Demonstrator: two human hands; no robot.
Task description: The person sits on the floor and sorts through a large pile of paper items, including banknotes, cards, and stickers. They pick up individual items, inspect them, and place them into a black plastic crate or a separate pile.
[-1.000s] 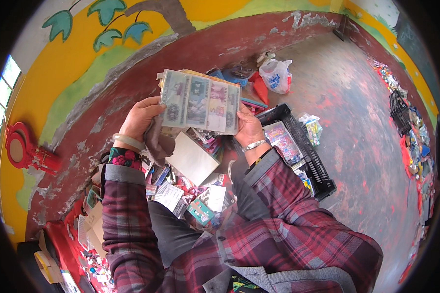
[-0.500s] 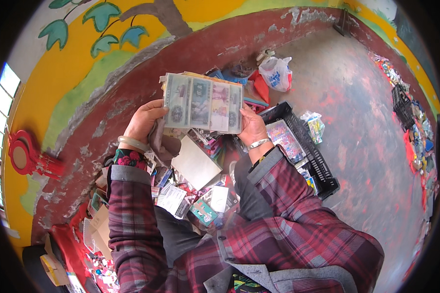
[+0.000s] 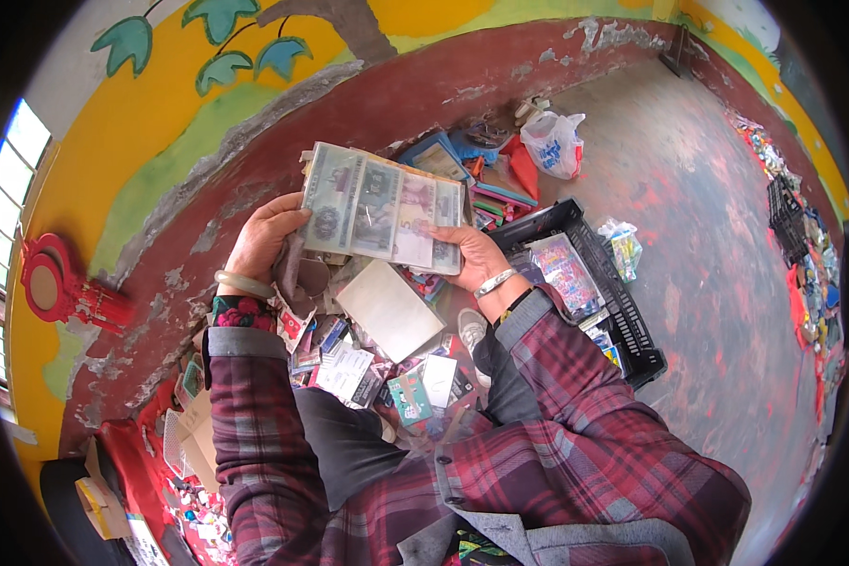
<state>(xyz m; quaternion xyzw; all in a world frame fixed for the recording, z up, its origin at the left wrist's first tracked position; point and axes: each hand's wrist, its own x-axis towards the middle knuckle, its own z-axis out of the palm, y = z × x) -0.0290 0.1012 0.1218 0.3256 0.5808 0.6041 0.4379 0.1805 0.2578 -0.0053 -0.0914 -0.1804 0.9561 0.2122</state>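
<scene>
My left hand grips the left edge of a stack of clear plastic banknote sleeves, with several printed notes showing side by side. A grey-brown cloth hangs just below that hand; whether it is held too I cannot tell. At the lower right corner of the sleeves is my right hand, closed on them with the thumb lying over a pinkish note. The stack is tilted, its right side lower. Beneath it, a blank white board or book lies on a heap of papers and small packets.
To the right stands a black plastic crate holding a colourful printed sheet. A white plastic bag sits beyond it, near the dark red wall. Loose cards, including a green one, lie between my legs. More clutter lines the far right wall.
The banknote sleeves have tilted, their right side dropping. My right hand has moved down and left, its thumb now over the front of the sleeves.
</scene>
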